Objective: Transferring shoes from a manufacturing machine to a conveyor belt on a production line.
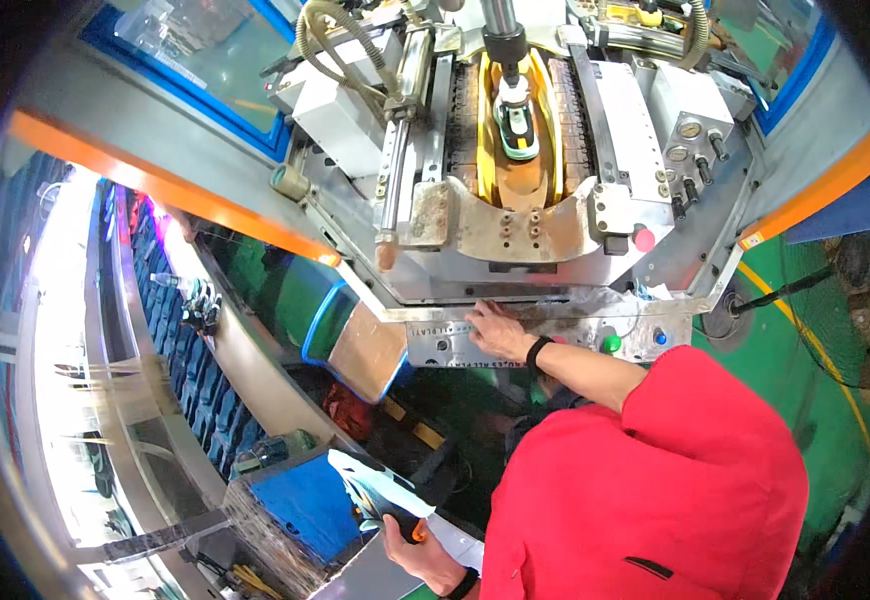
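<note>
My left hand point(412, 555) grips a shoe point(380, 492) with a pale, whitish-green sole and a dark upper with orange accents. It holds the shoe low, next to a blue mat point(313, 508). My right hand point(497, 332) rests on the metal control panel point(575, 340) at the front of a machine, fingers spread and bent, with nothing visible in them. What lies under its fingertips is hidden. Inside the machine, a second shoe point(517, 130), dark with a mint sole edge, sits under a vertical metal rod point(501, 35), between yellow pads point(488, 130).
A green button point(611, 344) and a blue button point(660, 337) sit right of my right hand. A red knob point(644, 240) is above them. Gauges point(690, 130) and levers line the machine's right. At left runs a conveyor point(180, 380) with dark blue links. Orange-edged frames flank the machine.
</note>
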Demonstrator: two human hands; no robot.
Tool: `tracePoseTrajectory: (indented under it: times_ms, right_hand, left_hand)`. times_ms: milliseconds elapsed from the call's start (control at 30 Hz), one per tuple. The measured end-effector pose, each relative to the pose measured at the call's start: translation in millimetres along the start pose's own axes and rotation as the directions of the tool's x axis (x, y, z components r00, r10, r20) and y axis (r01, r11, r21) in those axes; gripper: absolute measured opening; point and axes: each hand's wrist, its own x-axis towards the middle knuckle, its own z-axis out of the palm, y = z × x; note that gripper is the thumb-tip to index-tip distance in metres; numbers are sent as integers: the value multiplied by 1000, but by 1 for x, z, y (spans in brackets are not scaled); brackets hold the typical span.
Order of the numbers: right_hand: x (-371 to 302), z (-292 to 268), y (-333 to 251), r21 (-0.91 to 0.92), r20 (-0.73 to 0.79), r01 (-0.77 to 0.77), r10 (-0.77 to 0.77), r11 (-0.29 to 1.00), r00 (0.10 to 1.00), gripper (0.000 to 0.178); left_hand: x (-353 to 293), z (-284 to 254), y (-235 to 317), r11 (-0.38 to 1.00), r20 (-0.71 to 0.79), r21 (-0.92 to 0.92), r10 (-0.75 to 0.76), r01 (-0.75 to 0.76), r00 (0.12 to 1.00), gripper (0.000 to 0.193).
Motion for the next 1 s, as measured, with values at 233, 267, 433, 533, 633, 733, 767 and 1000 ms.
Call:
tracePoseTrajectory:
  times_ms: [233, 267, 433, 533, 633, 733, 767, 1000]
  right_hand:
    - [6, 7, 9, 123, 235, -172, 139, 977, 962, 38]
    - [6, 15, 33, 55, 155, -139, 129, 989, 980, 37]
    - [8, 0, 13, -94, 95, 4, 5, 996, 995, 40]
    - [11, 4, -1, -124, 152, -32, 51, 992, 987, 44]
    - [8, 16, 6, -148, 112, 25, -9, 989, 994, 49]
    - [14, 14, 8, -121, 135, 22, -6, 992, 991, 52]
    - [18, 16, 10, -120, 139, 25, -8, 992, 990, 54]
    - [17, 8, 0, -127, 200, -25, 50, 992, 979, 54]
  left_hand:
    - [-9, 16, 35, 959, -84, 208, 211, -190, 974, 44]
    - [-2, 22, 52, 938, -48, 283, 223, -201, 974, 44]
    - [-7, 20, 29, 823, -121, -503, -371, 265, 921, 32]
    - [-25, 14, 23, 694, -139, -673, -457, 255, 878, 38]
    - [-36, 12, 29, 520, -126, -818, -581, 247, 804, 37]
    - [-63, 15, 29, 536, -178, -810, -612, 237, 771, 23]
    - [-72, 15, 26, 588, -169, -763, -583, 270, 795, 31]
    - [-83, 20, 32, 434, -106, -866, -645, 249, 757, 34]
